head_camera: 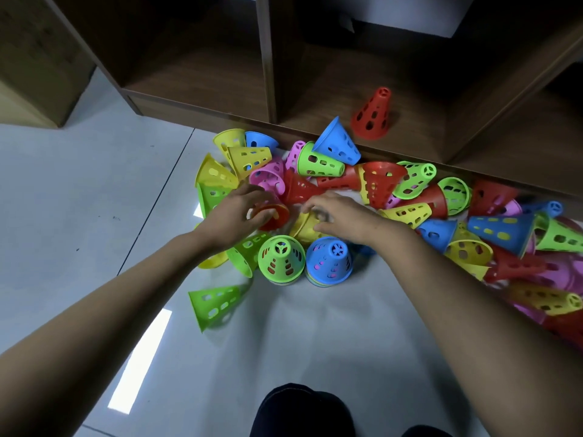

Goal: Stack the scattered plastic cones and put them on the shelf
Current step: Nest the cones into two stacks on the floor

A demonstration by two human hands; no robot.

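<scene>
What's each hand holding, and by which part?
Left hand grips a red cone near its wide rim; right hand curls round a yellow cone, at its side.

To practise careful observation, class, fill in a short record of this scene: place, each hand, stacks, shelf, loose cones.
Place: tiled floor before a low wooden shelf
Left: left hand grips a red cone
Right: right hand curls its fingers over a yellow cone
Stacks: green-topped stack and blue-topped stack, upright, side by side on the floor
Shelf: one upright shelf cone, red
Loose cones: scattered cones, mixed colours, mostly on their sides along the shelf's foot
</scene>
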